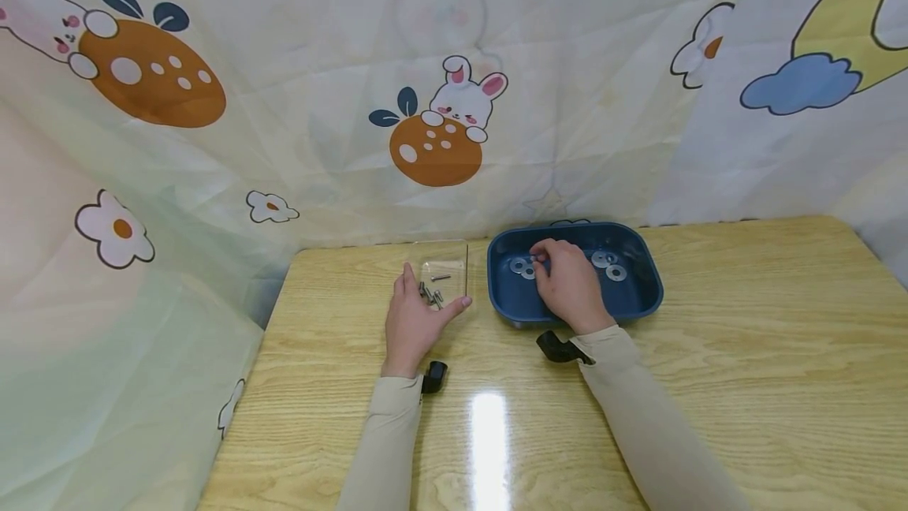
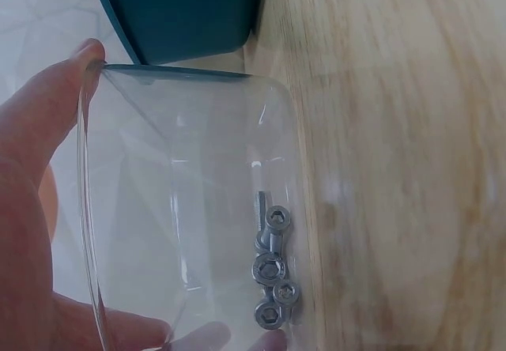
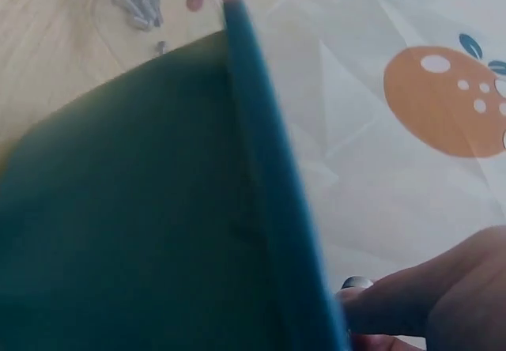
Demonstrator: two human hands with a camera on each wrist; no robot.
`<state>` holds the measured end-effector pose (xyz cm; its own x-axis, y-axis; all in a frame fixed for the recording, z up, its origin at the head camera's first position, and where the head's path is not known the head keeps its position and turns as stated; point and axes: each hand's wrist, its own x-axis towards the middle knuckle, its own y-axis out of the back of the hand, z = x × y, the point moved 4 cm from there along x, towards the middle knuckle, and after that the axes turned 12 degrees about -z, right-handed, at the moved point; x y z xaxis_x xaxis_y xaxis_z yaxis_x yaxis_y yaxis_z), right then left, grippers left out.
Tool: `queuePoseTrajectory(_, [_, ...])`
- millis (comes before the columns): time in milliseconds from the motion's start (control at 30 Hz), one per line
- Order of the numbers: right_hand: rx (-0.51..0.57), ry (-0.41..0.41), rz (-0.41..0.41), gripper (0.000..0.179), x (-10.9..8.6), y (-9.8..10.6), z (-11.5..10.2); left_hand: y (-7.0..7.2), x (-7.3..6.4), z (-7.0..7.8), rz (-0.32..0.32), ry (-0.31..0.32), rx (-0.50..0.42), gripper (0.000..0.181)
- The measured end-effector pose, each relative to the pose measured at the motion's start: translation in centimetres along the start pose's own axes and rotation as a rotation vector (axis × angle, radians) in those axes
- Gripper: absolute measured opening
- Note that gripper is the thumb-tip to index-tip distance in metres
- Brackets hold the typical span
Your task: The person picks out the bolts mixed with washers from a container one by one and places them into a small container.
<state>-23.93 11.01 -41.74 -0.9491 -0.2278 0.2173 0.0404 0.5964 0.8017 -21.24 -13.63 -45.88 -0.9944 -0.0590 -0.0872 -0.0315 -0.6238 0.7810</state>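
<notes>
My left hand holds a clear plastic box from its near side, the thumb at the right corner and the fingers along the left. Inside lie several socket-head bolts, bunched at one end, with one bolt lying apart. To the right stands a dark blue tray with flat metal washers on its bottom. Over the tray, my right hand pinches a small silvery metal piece between thumb and fingers. Its exact kind is mostly hidden by the fingertips.
Both containers stand side by side near the far edge of the wooden table. Behind them hangs a printed cloth with rabbits and flowers, which also runs down the left side. Black wrist mounts sit at both cuffs.
</notes>
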Motion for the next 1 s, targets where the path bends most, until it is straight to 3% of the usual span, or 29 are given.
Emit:
queuePoseTrajectory(300, [-0.022,-0.003,0.009,0.013,-0.1,-0.7,-1.0,0.0,0.0,0.0,-0.001,0.002,-0.008,0.126])
queuePoseTrajectory(1000, [-0.067,0.109,0.007,0.015,0.1,-2.3,-3.8,0.0,0.1,0.0,0.019,-0.006,-0.012,0.123])
